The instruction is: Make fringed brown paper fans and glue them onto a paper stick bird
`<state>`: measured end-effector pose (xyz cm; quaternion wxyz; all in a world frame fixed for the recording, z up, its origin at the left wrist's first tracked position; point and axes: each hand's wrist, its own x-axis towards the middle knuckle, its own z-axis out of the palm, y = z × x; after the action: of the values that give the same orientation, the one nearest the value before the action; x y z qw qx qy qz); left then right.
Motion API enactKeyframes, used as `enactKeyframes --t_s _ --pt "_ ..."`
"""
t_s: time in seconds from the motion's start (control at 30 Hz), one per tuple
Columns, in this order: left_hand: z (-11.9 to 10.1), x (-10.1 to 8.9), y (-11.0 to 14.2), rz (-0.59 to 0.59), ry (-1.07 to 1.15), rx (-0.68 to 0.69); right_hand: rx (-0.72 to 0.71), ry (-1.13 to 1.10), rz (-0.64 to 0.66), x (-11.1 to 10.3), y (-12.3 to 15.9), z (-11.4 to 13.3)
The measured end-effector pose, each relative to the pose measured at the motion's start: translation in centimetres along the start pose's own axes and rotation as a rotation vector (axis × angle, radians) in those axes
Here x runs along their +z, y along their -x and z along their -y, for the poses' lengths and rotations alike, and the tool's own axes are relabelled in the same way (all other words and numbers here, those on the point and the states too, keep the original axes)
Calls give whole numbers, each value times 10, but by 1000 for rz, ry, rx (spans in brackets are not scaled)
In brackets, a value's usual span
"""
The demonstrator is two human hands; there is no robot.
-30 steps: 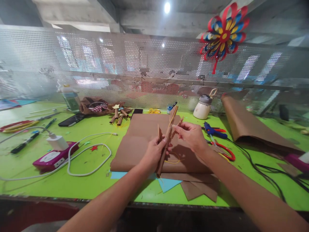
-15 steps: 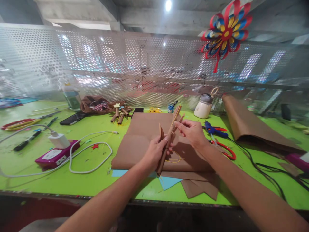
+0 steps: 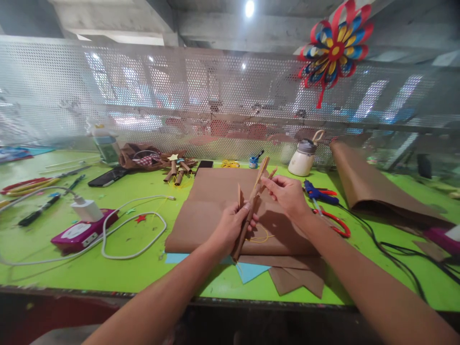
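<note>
My left hand [image 3: 233, 225] is closed around a narrow rolled brown paper tube [image 3: 241, 239], tilted with its top leaning right. Split, pointed paper ends fan out above the grip, and a thin yellow string runs along the upper part. With thumb and forefinger pinched, my right hand [image 3: 285, 194] is at the upper paper ends; whether paper or string sits between the fingertips is too small to tell. Beneath both hands lies a large folded sheet of brown paper [image 3: 204, 215], with a loop of yellow string [image 3: 262, 238] on it. Light blue paper [image 3: 251, 271] sticks out under its front edge.
A blue glue gun [image 3: 318, 192] and red-handled scissors [image 3: 338, 224] lie at the right. A purple power strip [image 3: 86, 232] with a white cable [image 3: 134, 256] sits left. Small brown paper rolls [image 3: 178, 175], a phone [image 3: 108, 177] and a white bottle [image 3: 302, 160] stand farther back.
My right fingertips have shifted slightly up and right along the paper ends. My left hand keeps its grip on the tube, and the objects on the table stay in place.
</note>
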<state>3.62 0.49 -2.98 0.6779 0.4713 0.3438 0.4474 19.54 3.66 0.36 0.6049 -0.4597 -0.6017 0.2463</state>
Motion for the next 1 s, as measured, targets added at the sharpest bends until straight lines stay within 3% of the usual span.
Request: enactKeyframes --t_s 0.33,0.63,0.9,1.0 --pt "0 0 0 8 -7 7 -30 51 63 7 4 -1" --pt "-3 1 1 2 20 11 132 -231 200 0 8 9" --pt "-6 -1 3 8 -11 23 -30 76 141 -1 8 3" --pt "-6 -3 3 22 -8 11 -42 90 161 -3 8 3"
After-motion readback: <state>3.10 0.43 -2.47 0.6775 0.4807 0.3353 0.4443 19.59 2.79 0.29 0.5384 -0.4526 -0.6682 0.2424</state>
